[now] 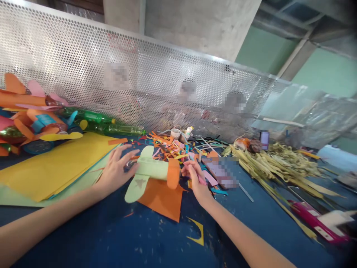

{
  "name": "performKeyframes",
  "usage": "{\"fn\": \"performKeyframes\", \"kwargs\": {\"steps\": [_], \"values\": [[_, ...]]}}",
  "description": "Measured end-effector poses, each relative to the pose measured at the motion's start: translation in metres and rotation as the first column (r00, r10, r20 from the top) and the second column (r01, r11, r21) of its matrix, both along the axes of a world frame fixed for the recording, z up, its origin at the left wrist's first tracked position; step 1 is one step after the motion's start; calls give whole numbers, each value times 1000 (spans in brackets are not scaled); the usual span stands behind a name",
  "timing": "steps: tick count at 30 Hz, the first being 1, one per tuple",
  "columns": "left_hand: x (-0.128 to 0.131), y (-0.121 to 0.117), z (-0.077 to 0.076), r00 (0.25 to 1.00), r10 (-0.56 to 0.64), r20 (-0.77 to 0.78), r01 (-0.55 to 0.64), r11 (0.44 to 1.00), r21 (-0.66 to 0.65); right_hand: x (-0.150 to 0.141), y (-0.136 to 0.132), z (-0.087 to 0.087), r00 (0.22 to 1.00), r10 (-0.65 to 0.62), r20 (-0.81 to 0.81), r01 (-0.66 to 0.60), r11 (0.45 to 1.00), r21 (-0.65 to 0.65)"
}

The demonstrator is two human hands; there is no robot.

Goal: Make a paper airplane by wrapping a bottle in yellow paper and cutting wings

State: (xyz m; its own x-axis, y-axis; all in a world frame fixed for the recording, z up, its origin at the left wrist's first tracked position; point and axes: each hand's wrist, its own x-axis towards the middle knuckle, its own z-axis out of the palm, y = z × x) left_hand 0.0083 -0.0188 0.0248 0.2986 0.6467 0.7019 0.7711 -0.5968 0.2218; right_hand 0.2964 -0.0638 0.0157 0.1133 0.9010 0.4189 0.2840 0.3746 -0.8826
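A person's two bare hands frame a pale green paper model aeroplane [154, 170], which sits over the far part of a square orange paper sheet [164, 204] on a blue table [111, 238]. The aeroplane looks well advanced: its body is wrapped, a wing is in place, and an orange band [173, 174] circles the right end. No tail fins, wheels or propeller can be made out on it, so those parts may be left to add, judging by the brighter model planes [41, 119] far to the left of the orange sheet.

The body is a smooth tube. The wing runs across it with rounded tips, and the nearer half carries a dull grey-brown star [140, 183]. A dark, glossy part at the left end is mostly hidden.

The left hand [118, 166], left of the orange sheet, has its fingers spread around that end. The right hand [196, 180], right of the sheet, has bent fingers just beside the band; whether they pinch anything cannot be told. Paper scraps [167, 145] lie beyond the sheet.
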Motion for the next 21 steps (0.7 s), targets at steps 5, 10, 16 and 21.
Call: {"fn": "performKeyframes", "kwargs": {"steps": [5, 10, 16, 21], "values": [[47, -14, 16, 921, -351, -172, 339, 936, -96, -8, -8, 1, 998, 59, 10, -59, 998, 19], [84, -6, 22, 880, -404, -250, 369, 912, -179, -4, -12, 6, 1000, 27, 14, -27, 999, 25], [83, 14, 19, 847, -477, -234, 439, 877, -196, -2, -8, 5, 998, -14, -69, 15, 1000, 15], [80, 19, 20, 843, -485, -232, 435, 869, -237, -2, -4, 3, 997, -2, -83, 0, 1000, -20]]}}
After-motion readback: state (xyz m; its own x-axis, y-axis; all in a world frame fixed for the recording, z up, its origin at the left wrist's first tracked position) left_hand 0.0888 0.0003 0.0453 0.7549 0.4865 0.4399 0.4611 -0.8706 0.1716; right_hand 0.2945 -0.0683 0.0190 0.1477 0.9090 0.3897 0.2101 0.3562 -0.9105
